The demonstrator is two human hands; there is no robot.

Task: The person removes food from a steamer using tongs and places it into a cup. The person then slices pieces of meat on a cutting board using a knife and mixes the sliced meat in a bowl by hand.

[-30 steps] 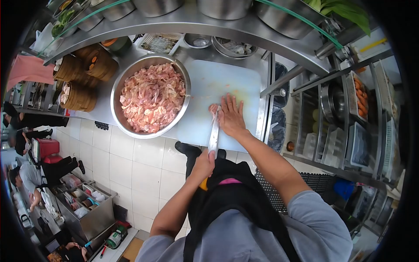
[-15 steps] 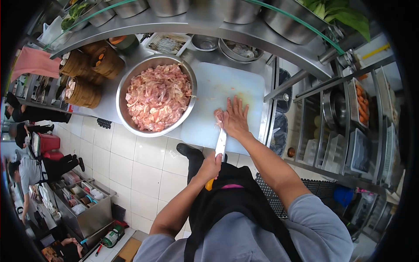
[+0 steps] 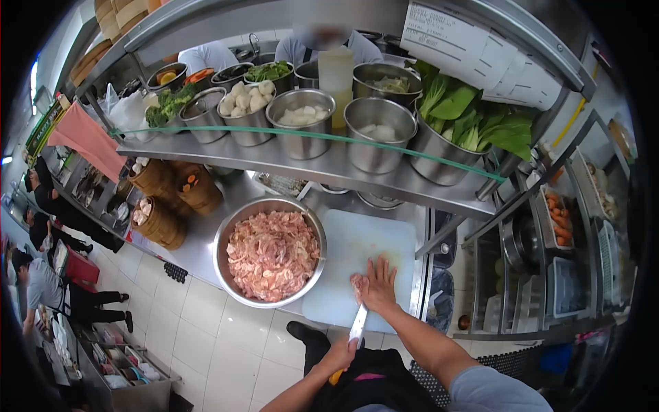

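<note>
The left hand (image 3: 339, 356) is closed around the grip of a long, straight-edged knife with a pale metal blade (image 3: 357, 324), which points away from the body, its tip end close to the meat; whether it is cutting in is too small to tell. The right hand (image 3: 378, 287) is flat, palm down with fingers spread, on a smooth, whitish-blue rectangular plastic cutting board (image 3: 364, 233). Its thumb side lies against a small, moist, pink piece of raw meat (image 3: 356, 282), probably to stop it slipping while the fingers point away from the blade. A wide, round, shiny steel bowl (image 3: 220, 264) stands just left of the board, likely placed there for a short reach. It holds a heaped mound of glossy, pale pink raw meat pieces (image 3: 273, 253), soft and uneven, with whitish patches. Beyond, a brushed-steel shelf (image 3: 309, 167) carries deep, round metal pots (image 3: 379, 147) in a row, seemingly raised to leave the work surface free, with broad, crisp green leaves (image 3: 458, 106) spilling over at the right end.
</note>
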